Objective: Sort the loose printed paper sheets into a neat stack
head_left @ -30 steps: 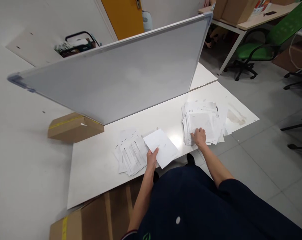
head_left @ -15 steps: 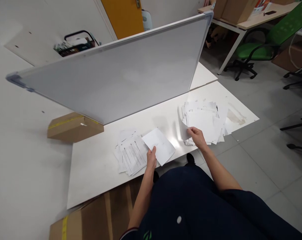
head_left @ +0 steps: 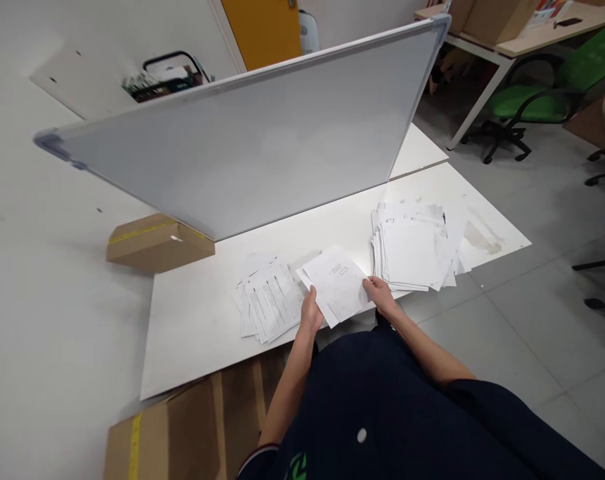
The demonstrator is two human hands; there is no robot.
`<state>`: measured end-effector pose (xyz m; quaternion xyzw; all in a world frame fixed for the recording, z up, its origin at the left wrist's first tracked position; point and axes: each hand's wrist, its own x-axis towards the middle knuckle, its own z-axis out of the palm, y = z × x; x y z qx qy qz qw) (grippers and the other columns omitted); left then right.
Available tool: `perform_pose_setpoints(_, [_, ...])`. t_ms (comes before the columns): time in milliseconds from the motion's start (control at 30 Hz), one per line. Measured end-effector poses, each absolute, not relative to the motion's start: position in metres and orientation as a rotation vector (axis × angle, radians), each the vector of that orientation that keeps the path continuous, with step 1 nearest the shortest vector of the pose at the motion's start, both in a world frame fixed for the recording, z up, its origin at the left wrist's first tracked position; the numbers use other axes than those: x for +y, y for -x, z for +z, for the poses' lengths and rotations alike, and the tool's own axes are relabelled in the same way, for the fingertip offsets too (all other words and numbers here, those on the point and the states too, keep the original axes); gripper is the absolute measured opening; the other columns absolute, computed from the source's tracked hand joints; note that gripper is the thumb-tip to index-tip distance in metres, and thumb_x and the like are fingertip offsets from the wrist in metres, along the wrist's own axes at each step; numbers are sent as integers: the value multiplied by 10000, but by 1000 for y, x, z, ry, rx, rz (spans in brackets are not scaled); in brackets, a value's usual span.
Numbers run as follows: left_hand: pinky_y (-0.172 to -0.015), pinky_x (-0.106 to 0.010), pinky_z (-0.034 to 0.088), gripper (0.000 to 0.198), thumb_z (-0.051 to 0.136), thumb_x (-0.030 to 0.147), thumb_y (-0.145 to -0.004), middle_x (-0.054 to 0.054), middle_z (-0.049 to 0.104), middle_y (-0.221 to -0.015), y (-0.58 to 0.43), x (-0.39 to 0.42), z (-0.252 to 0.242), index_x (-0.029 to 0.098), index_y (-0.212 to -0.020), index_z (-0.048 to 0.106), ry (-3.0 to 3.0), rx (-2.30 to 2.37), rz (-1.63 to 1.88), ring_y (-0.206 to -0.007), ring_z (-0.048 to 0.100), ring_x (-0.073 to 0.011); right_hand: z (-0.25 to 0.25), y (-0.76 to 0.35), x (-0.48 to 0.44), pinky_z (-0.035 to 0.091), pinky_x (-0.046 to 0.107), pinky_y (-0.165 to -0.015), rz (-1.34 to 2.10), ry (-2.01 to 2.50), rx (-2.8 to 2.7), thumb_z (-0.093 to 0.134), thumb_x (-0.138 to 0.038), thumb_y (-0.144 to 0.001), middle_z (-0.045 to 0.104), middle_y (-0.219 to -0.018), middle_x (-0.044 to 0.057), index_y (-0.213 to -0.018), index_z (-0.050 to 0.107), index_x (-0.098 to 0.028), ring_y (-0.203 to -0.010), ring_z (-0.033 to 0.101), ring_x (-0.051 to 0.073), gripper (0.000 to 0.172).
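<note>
Two sheets of white paper are held between my hands over the front edge of a low white board. My left hand grips their left corner and my right hand pinches their right edge, the top sheet showing faint print. A small fanned pile of printed pages lies to the left of my left hand. A bigger, thicker stack of papers lies to the right of my right hand.
A large whiteboard leans tilted behind the papers. A cardboard box sits at left, flattened cardboard below the board. A green office chair and a desk stand at the back right on grey floor tiles.
My right hand lifted a sheet off the big right stack and carried it left onto the sheet in my left hand. Both hands now hold the sheets together.
</note>
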<state>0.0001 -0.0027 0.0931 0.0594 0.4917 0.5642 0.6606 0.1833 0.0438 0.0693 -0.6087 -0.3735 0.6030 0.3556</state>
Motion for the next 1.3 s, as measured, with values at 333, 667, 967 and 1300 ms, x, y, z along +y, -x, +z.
perform_pose_setpoints(333, [-903,-345,398,426,572,423,-734,-99,621,-1042,5,-4,91,124,-1037,568,-622,1383,1325,-1045,528,-218,84,-188,55,432,344,-792,1278,1622,-1509,582,-449,-666,574,-1106,84,-1064,538,-204,-971,539,215,470])
perform_pose_setpoints(667, [-828,-336,416,307,532,393,-751,-67,652,-949,26,-9,90,165,-929,634,-1119,1557,1085,-937,566,-211,89,-179,72,408,376,-857,1645,1074,-1520,565,-378,-740,648,-946,57,-954,622,-181,-922,572,206,297])
perform_pose_setpoints(967, [-839,-329,417,281,514,352,-767,-66,638,-1011,30,-10,71,204,-975,633,-1116,1551,1111,-974,560,-198,55,-175,62,423,333,-813,1492,1177,-1687,513,-395,-772,614,-1027,62,-956,614,-204,-926,561,187,283])
perform_pose_setpoints(1300, [-794,-345,451,341,600,379,-692,-79,664,-887,37,-12,61,137,-932,611,-824,1538,1268,-876,601,-207,99,-184,74,395,261,-706,999,1223,-2404,435,-229,-809,636,-851,36,-875,628,-204,-828,562,174,206])
